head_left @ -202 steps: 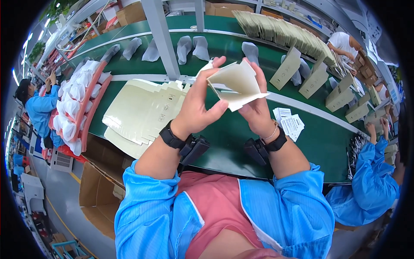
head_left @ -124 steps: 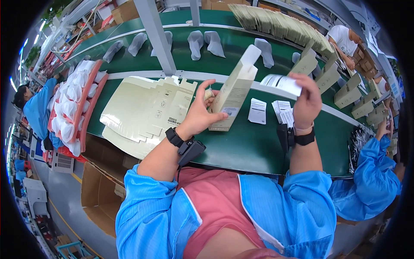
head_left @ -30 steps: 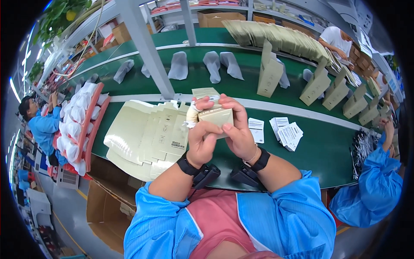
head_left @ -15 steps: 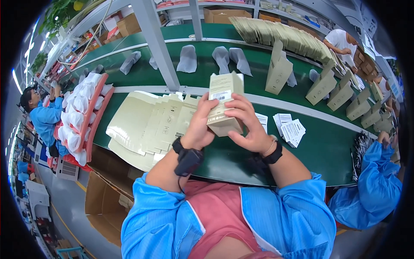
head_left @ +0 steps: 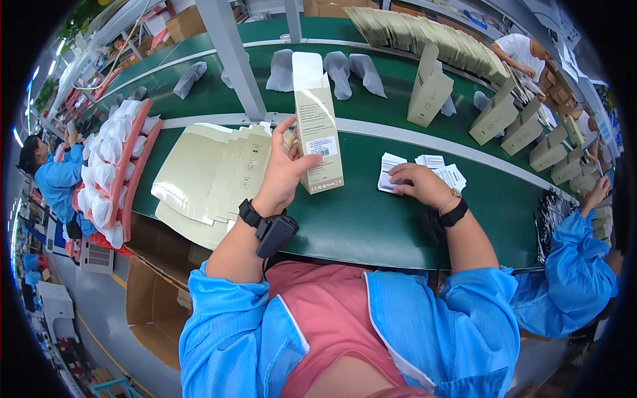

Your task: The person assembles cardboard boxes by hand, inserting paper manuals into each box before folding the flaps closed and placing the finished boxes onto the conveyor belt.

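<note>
My left hand (head_left: 283, 166) is closed around a tall beige carton (head_left: 320, 139), its thumb across the front near a white label. The carton stands upright above the green bench, and its white top flap is raised. My right hand (head_left: 423, 184) is bent over the nearer pile of white printed leaflets (head_left: 387, 174), its fingers together and pressing on the paper. How many leaflets they pinch is hidden. A second fanned group of leaflets (head_left: 451, 176) lies just beyond that hand. Left of the carton, flat beige cartons (head_left: 199, 169) overlap on the bench.
Beyond a metal rail, a green conveyor (head_left: 265, 99) carries grey wrapped items (head_left: 337, 74) and open standing cartons (head_left: 430, 96). A grey post (head_left: 232, 56) rises ahead. Red trays of white wrapped items (head_left: 109, 172) stand left. A co-worker's blue sleeve (head_left: 564, 272) is close on the right.
My right hand has let go of the carton and moved right onto the leaflets. My left hand now holds the carton alone, more upright and slightly left. The view has shifted a little.
</note>
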A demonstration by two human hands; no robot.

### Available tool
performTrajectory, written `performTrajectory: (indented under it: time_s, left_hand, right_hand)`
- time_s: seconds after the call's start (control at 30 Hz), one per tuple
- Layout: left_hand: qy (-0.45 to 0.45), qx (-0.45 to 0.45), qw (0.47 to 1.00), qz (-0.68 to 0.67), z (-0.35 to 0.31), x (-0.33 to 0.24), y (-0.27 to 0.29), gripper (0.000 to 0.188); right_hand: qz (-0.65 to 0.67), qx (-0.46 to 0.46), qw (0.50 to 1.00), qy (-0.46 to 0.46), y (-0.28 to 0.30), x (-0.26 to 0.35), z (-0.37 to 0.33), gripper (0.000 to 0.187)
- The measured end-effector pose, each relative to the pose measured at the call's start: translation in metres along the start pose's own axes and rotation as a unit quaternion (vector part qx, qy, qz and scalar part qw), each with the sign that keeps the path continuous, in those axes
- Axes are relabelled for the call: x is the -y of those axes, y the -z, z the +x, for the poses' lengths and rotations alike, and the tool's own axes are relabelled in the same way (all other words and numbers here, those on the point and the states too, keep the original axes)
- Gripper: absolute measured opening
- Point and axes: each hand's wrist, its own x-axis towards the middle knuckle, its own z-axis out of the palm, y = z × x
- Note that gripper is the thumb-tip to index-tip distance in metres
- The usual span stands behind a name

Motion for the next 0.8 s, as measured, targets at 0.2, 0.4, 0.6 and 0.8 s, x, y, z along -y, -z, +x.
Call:
performTrajectory:
  time_s: [0.2, 0.4, 0.6, 0.8]
  left_hand:
    - [0.019, -0.013, 1.0, -0.008, -0.006, 0.002, 0.005, 0.081]
    - [0.003, 0.009, 1.0, 0.005, -0.009, 0.006, 0.002, 0.091]
    - [-0.004, 0.107, 0.988, 0.111, -0.013, 0.009, -0.007, 0.096]
    - [-0.146, 0.072, 0.931, 0.328, -0.02, 0.008, -0.009, 0.086]
  right_hand:
    - [0.071, 0.045, 0.995, -0.047, 0.009, 0.015, 0.007, 0.023]
    - [-0.132, 0.012, 0.989, -0.065, 0.035, 0.036, 0.016, 0.014]
    - [0.059, -0.483, 0.842, 0.232, 0.081, 0.085, 0.039, 0.022]
    - [-0.052, -0.311, 0.938, 0.144, 0.051, 0.126, 0.072, 0.017]
